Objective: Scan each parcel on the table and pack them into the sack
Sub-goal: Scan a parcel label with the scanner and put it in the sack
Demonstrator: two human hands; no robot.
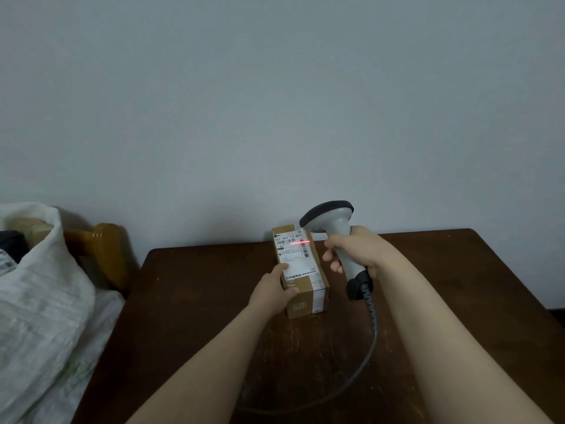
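We work at a dark wooden table (189,301) set against a plain grey wall (275,102). 1 parcel (305,304) stands on the table. Our left hand (272,290) grips its near corner with the thumb on the label (295,255), which we judge keeps the barcode steady and facing up. Just right of that hand, our right hand (354,250) is wrapped round the handle of the scanner (333,221), angled so the red scan line (299,242) crosses the label's far end. The cable (371,325) trails back under the right wrist. The sack (39,286) lies well left of the left hand, beside a wooden chair (101,243).
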